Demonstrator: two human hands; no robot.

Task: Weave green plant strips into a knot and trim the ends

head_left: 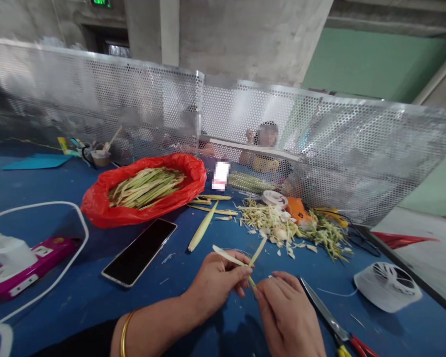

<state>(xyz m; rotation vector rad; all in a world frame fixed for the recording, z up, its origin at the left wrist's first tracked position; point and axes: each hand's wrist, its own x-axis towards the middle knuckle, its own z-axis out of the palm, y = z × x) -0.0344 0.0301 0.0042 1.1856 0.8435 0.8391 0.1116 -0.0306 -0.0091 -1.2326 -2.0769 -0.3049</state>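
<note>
Between thumb and fingers my left hand (219, 275) pinches pale green plant strips (258, 252), which look like husk or leaf and cross each other at the fingertips. My right hand (288, 312) is closed on the lower end of the same strips, close beside the left. How the ends lie inside the right fingers is hidden. Just beyond the hands lies a single pale green husk piece (203, 228). Scissors (325, 312) with red and yellow handles rest to the right of my right hand. A spool of white thread (388, 287) stands farther right.
A red plastic bag (148, 215) full of green strips sits at the back left. Nearer are a black phone (139, 253) and a purple power strip (33, 267) with a white cable. Scraps (271, 220) are heaped below a perforated metal screen (245, 109); people sit behind it.
</note>
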